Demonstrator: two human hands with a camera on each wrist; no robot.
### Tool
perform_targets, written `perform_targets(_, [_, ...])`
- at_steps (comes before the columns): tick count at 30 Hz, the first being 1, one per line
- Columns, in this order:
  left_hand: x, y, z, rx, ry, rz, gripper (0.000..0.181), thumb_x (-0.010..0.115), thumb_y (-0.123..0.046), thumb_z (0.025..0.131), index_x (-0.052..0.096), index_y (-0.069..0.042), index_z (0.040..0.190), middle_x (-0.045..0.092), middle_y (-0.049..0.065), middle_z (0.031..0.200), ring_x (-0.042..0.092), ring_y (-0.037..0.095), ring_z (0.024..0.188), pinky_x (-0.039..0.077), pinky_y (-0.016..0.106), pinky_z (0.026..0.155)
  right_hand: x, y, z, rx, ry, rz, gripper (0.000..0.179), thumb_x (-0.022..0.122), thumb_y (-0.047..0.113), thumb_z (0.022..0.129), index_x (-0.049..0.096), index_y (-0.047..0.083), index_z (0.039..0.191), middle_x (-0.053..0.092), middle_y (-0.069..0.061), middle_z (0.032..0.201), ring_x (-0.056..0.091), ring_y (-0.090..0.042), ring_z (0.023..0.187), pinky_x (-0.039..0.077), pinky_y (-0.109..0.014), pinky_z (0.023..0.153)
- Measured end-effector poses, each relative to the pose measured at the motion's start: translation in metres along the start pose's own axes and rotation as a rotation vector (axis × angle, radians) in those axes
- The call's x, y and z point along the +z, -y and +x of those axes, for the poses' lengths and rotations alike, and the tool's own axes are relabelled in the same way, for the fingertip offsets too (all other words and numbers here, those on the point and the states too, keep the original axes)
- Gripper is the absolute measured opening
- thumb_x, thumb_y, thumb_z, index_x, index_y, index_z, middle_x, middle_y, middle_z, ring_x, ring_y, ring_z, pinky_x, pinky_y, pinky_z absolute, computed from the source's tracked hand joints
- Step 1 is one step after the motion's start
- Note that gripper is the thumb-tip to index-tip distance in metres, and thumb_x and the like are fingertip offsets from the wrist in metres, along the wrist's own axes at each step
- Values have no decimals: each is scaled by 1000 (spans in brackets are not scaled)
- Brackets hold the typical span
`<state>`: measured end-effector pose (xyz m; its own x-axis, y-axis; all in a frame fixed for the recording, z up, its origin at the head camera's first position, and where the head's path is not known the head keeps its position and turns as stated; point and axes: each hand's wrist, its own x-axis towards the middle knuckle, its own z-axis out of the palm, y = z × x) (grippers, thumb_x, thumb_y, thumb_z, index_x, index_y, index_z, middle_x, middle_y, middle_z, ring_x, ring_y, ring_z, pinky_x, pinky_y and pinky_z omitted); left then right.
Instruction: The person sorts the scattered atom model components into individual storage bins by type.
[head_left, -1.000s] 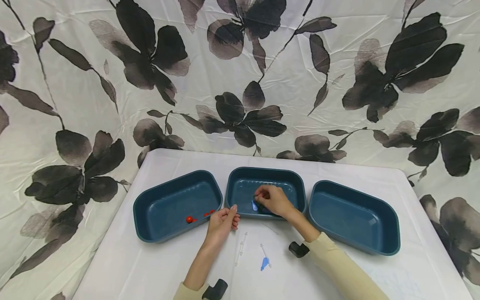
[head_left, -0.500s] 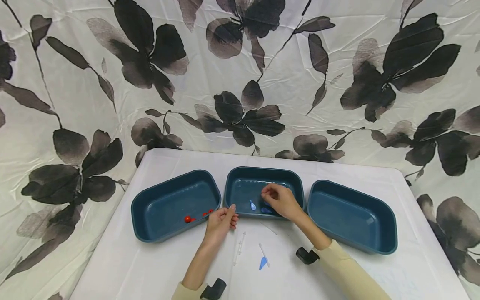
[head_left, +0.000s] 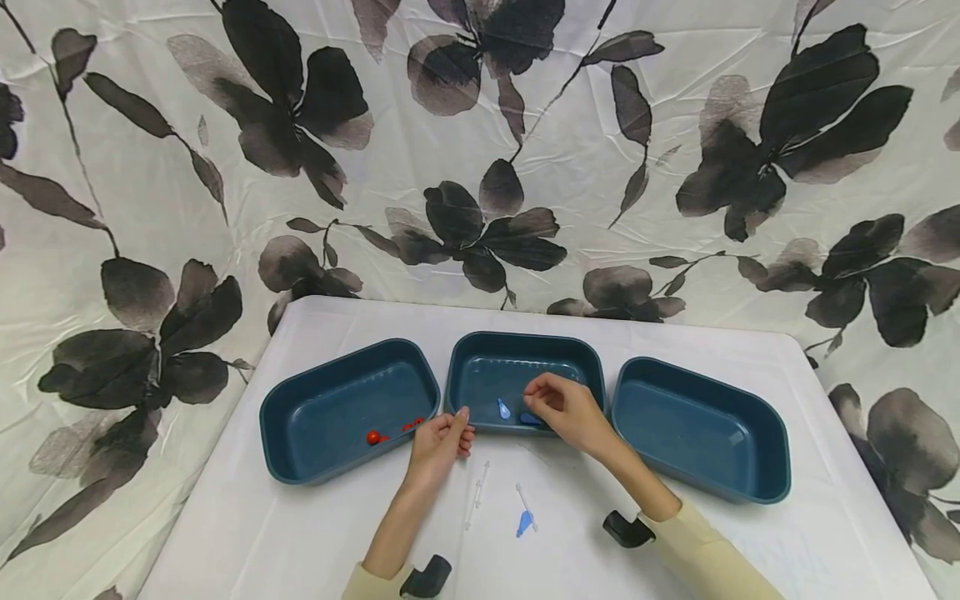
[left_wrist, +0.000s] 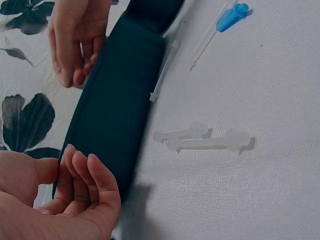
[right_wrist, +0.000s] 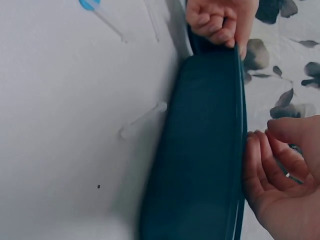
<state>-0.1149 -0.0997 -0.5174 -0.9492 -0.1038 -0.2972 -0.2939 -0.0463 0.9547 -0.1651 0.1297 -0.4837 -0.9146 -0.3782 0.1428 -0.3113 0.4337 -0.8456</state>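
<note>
White cloth-covered table (head_left: 247,533) carries three dark teal plastic tubs. Right hand (head_left: 572,410), fingers loosely curled and empty, hovers over the middle tub (head_left: 480,350) beside a small blue plastic piece (head_left: 503,409). Left hand (head_left: 439,440), relaxed and holding nothing, rests at that tub's near-left corner.

**Teal trays, white counter, ink-flower cloth**

Three trays, left (head_left: 348,408), middle (head_left: 525,354) and right (head_left: 701,429), are dark teal. The counter (head_left: 300,517) is plain white. The backdrop cloth (head_left: 480,125) is off-white with black and grey flowers. Red pieces (head_left: 375,437) lie in the left tray, blue ones (head_left: 504,409) in the middle. A blue-headed clear stick (head_left: 524,517) and translucent sticks (left_wrist: 202,140) lie on white. Sleeves (head_left: 705,558) are pale yellow.
</note>
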Motion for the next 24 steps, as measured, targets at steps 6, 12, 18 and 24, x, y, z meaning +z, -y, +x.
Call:
perform_targets(6, [1, 0, 0, 17, 6, -13, 38, 59, -28, 107, 66, 7, 95, 64, 5, 78, 59, 14, 66, 54, 21, 63, 1, 4, -10, -26, 8, 42, 8, 73, 10, 97, 71, 8, 104, 71, 1, 94, 66, -13, 83, 57, -28, 77])
perform_targets(12, [1, 1, 0, 12, 8, -21, 37, 60, -28, 106, 65, 6, 95, 64, 5, 79, 58, 13, 67, 54, 21, 63, 3, 7, -21, -90, 51, 74, 8, 72, 9, 97, 71, 8, 105, 71, 0, 95, 66, -14, 84, 58, -29, 79])
perform_targets(18, [1, 0, 0, 9, 6, -27, 36, 60, -27, 106, 65, 7, 95, 64, 6, 78, 58, 14, 67, 54, 21, 63, 8, 8, -30, -145, 106, 95, 11, 72, 10, 97, 71, 4, 106, 72, -3, 97, 67, -14, 84, 59, -31, 79])
perform_targets(24, [1, 2, 1, 10, 9, -28, 36, 59, -27, 107, 65, 6, 95, 64, 5, 79, 58, 14, 67, 54, 21, 63, 13, 6, -38, -168, 181, 93, 12, 73, 5, 96, 70, 4, 108, 72, -2, 99, 67, -11, 86, 59, -29, 80])
